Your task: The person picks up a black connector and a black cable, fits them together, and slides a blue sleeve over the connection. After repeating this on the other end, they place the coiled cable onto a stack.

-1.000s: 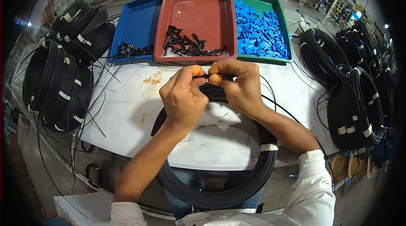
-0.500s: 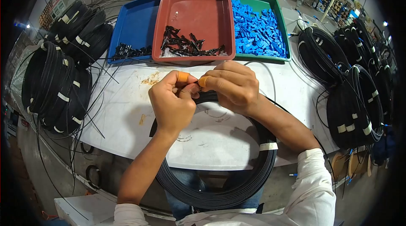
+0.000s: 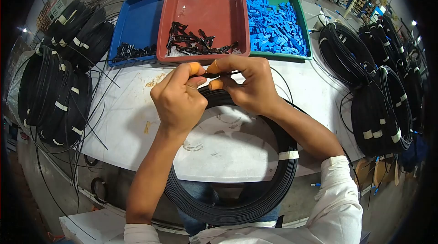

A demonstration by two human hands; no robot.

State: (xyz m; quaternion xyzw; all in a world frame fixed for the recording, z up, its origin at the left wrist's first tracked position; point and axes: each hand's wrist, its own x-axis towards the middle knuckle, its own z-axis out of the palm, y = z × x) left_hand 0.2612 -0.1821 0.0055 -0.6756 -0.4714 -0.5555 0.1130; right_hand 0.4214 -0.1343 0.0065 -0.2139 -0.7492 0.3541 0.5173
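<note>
My left hand [image 3: 180, 98] is closed, with an orange cover on the index finger, pinching a small dark piece [image 3: 211, 75] at the fingertips. Opposite it, my right hand [image 3: 251, 82] wears orange covers on its thumb and index finger, which stand a little apart. A thin black cable [image 3: 236, 73] runs from the dark piece into the curl of that hand. The exact shape of the piece is hidden by the fingers. Below both hands, a large black cable coil [image 3: 232, 212] with a white tape band [image 3: 288, 155] overhangs the table's front edge.
Behind the hands stand a blue tray [image 3: 141, 20] with black parts, a red tray [image 3: 205, 7] with black pieces and a green tray [image 3: 301, 38] of blue connectors. Cable coils [image 3: 52, 93] line the left, more coils [image 3: 381, 111] the right. The white table [image 3: 228, 153] lies underneath.
My right thumb and index finger have spread apart, showing more of the cable between the hands. Both hands sit slightly higher and further left in view, as the whole view has shifted.
</note>
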